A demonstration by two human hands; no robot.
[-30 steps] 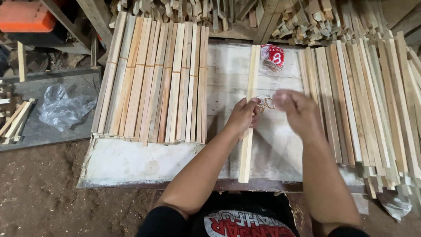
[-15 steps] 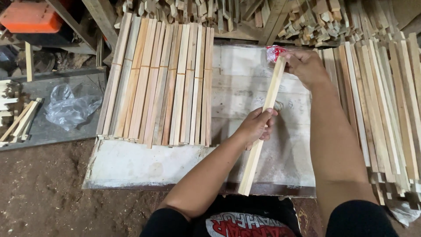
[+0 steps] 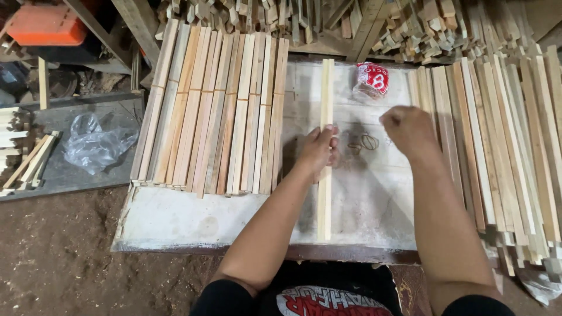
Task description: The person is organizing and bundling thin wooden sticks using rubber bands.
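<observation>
A pale, dusty worktop (image 3: 175,219) fills the middle of the view, with bare dirt floor at its near edge. Along its left side lies a flat row of long wooden slats (image 3: 213,108), packed edge to edge and running from the far edge toward the near one. A second, larger spread of slats (image 3: 503,152) covers the right side and hangs over the near right corner. Beyond the far edge sits a jumble of short wood offcuts (image 3: 410,29).

Between the two rows, on the bare middle strip, lies a single pale wooden slat (image 3: 325,93), reaching nearly from the far edge to the near edge. The left hand (image 3: 319,151) is closed around it at about mid-length, fingers wrapped over the top and thumb on the near side. That middle hold looks well balanced. The slat appears light, thin and stiff, so one hand should carry it easily, though a piece this slender would likely flex or snap if levered by one end. Its sawn faces look dry and rough, not slippery; splinters seem the likelier trouble.

The right hand (image 3: 410,131) hovers just right of the slat, curled into a loose fist; I cannot tell whether it pinches anything. Below it on the worktop lie a few small rubber bands (image 3: 364,142), and near the far edge sits a red and white plastic packet (image 3: 372,79). Off the left edge, a crumpled clear plastic bag (image 3: 96,143) rests on a grey board.
</observation>
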